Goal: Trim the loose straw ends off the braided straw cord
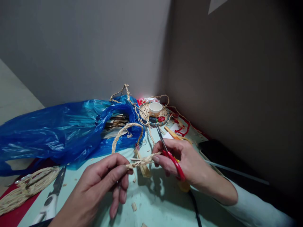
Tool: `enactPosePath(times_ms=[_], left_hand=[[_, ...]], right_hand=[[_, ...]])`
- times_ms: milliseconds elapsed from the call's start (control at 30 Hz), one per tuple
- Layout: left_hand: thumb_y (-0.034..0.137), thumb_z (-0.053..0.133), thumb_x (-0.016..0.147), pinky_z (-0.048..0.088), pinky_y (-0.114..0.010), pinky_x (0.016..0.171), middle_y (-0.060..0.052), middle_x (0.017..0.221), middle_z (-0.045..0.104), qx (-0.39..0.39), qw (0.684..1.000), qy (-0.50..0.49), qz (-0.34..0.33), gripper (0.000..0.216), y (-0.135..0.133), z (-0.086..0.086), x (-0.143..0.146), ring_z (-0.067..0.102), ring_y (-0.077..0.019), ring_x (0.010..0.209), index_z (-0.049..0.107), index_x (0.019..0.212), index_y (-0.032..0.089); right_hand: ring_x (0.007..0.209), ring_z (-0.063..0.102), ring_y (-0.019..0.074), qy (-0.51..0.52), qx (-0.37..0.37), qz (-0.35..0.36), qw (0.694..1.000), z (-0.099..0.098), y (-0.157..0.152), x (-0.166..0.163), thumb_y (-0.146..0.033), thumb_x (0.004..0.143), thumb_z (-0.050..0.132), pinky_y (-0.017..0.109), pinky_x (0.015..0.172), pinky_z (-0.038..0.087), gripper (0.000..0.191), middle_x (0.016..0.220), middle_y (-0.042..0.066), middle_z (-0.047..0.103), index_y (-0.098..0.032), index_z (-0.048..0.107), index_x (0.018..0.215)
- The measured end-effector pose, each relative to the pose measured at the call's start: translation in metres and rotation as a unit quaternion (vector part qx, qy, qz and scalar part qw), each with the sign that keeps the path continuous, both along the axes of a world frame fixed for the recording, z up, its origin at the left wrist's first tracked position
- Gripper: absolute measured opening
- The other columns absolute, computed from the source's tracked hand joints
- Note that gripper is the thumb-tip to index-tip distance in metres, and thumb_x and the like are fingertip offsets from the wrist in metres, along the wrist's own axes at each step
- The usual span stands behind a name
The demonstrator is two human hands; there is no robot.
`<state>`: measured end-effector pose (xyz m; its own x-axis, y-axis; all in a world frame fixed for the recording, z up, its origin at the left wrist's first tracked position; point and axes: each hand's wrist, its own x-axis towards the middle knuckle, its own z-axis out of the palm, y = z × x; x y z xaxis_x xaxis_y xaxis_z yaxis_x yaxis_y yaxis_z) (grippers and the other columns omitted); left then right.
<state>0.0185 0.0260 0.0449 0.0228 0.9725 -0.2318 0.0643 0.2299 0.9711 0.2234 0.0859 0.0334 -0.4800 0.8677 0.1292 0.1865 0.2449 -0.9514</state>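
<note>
My left hand (104,179) pinches one end of a plaited straw cord (140,161) between thumb and forefinger. The cord loops up in an arch (126,127) above the hands. My right hand (187,159) grips red-handled scissors (174,160), whose blades point up and away, and its fingertips also pinch the other side of the cord. Loose flat straw ends hang down between the two hands over the pale green table (156,201).
A blue plastic bag (59,132) holding strips lies at the left. A woven round mat (153,118) with a white cup (155,108) sits at the back. A second pair of scissors (50,198) and a coiled straw piece (23,187) lie at front left. A dark wall stands on the right.
</note>
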Motion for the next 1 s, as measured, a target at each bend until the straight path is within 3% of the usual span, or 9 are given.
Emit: enactPosePath(times_ms=[67, 133, 233, 333, 400, 500, 567, 733, 1000], left_hand=[[0.043, 0.069, 0.081, 0.038, -0.012, 0.034, 0.005, 0.052, 0.059, 0.005, 1.0, -0.006, 0.02, 0.027, -0.002, -0.001, 0.002, 0.051, -0.0063, 0.037, 0.063, 0.069, 0.019], [0.044, 0.07, 0.08, 0.038, -0.011, 0.034, 0.007, 0.052, 0.056, 0.02, 0.999, -0.006, 0.047, 0.028, -0.004, -0.001, 0.005, 0.048, -0.0056, 0.038, 0.063, 0.07, 0.018], [0.041, 0.068, 0.082, 0.038, -0.011, 0.034, 0.007, 0.054, 0.056, 0.045, 0.996, -0.002, 0.082, 0.026, -0.006, -0.001, 0.009, 0.046, -0.0045, 0.038, 0.061, 0.07, 0.018], [0.037, 0.066, 0.085, 0.037, -0.011, 0.035, 0.007, 0.054, 0.057, 0.069, 0.991, -0.004, 0.115, 0.026, -0.008, 0.001, 0.014, 0.045, -0.0033, 0.036, 0.06, 0.068, 0.018], [0.036, 0.066, 0.084, 0.037, -0.011, 0.035, 0.007, 0.053, 0.056, 0.087, 0.987, -0.006, 0.134, 0.026, -0.01, 0.002, 0.016, 0.044, -0.0034, 0.036, 0.06, 0.066, 0.018], [0.036, 0.068, 0.081, 0.038, -0.011, 0.033, 0.007, 0.052, 0.056, 0.097, 0.984, -0.012, 0.151, 0.025, -0.012, 0.002, 0.02, 0.045, -0.0047, 0.036, 0.06, 0.064, 0.019], [0.037, 0.07, 0.079, 0.038, -0.012, 0.032, 0.006, 0.053, 0.059, 0.096, 0.984, -0.015, 0.151, 0.023, -0.014, 0.0, 0.022, 0.046, -0.0054, 0.036, 0.062, 0.065, 0.02], [0.043, 0.071, 0.077, 0.039, -0.013, 0.031, 0.004, 0.05, 0.062, 0.094, 0.986, 0.012, 0.137, 0.027, -0.018, -0.007, 0.025, 0.049, -0.0069, 0.034, 0.064, 0.065, 0.02], [0.042, 0.075, 0.073, 0.043, -0.015, 0.029, 0.004, 0.054, 0.067, 0.079, 0.985, 0.007, 0.154, 0.023, -0.016, -0.007, 0.029, 0.055, -0.0091, 0.033, 0.066, 0.069, 0.021]], right_hand=[[0.054, 0.048, 0.0089, -0.042, 0.1, -0.034, 0.994, -0.002, -0.001, 0.0, -0.026, 0.087, 0.062, 0.02, 0.051, 0.038, 0.011, 0.063, -0.003, 0.056, -0.016, 0.062, 0.082], [0.056, 0.05, 0.0098, -0.083, 0.253, -0.08, 0.961, -0.003, -0.005, 0.001, -0.024, 0.088, 0.062, 0.022, 0.054, 0.04, 0.008, 0.067, -0.002, 0.059, -0.016, 0.062, 0.088], [0.063, 0.059, 0.0132, -0.126, 0.461, -0.126, 0.869, -0.005, -0.012, 0.004, -0.02, 0.087, 0.063, 0.026, 0.061, 0.043, 0.013, 0.078, 0.002, 0.066, -0.016, 0.06, 0.099], [0.079, 0.065, 0.0181, -0.164, 0.57, -0.159, 0.789, -0.003, -0.022, 0.008, -0.017, 0.084, 0.066, 0.029, 0.068, 0.044, 0.029, 0.1, 0.01, 0.07, -0.014, 0.056, 0.111], [0.078, 0.064, 0.0182, -0.183, 0.598, -0.169, 0.762, -0.001, -0.028, 0.008, -0.017, 0.083, 0.067, 0.03, 0.067, 0.043, 0.029, 0.1, 0.012, 0.069, -0.013, 0.056, 0.11], [0.057, 0.054, 0.0137, -0.235, 0.591, -0.13, 0.761, 0.001, -0.032, 0.003, -0.019, 0.089, 0.06, 0.031, 0.058, 0.036, 0.005, 0.07, 0.002, 0.062, -0.017, 0.058, 0.085], [0.051, 0.048, 0.0127, -0.266, 0.576, -0.095, 0.767, 0.0, -0.032, -0.001, -0.017, 0.093, 0.052, 0.032, 0.054, 0.03, 0.019, 0.063, -0.001, 0.056, -0.019, 0.055, 0.075], [0.054, 0.048, 0.0132, -0.291, 0.571, -0.072, 0.765, -0.003, -0.03, -0.005, -0.013, 0.097, 0.042, 0.032, 0.057, 0.028, 0.026, 0.066, 0.0, 0.057, -0.018, 0.057, 0.077], [0.055, 0.044, 0.016, -0.275, 0.603, -0.074, 0.745, -0.011, -0.029, -0.003, -0.007, 0.092, 0.044, 0.033, 0.059, 0.026, 0.02, 0.065, 0.0, 0.052, -0.016, 0.057, 0.079]])
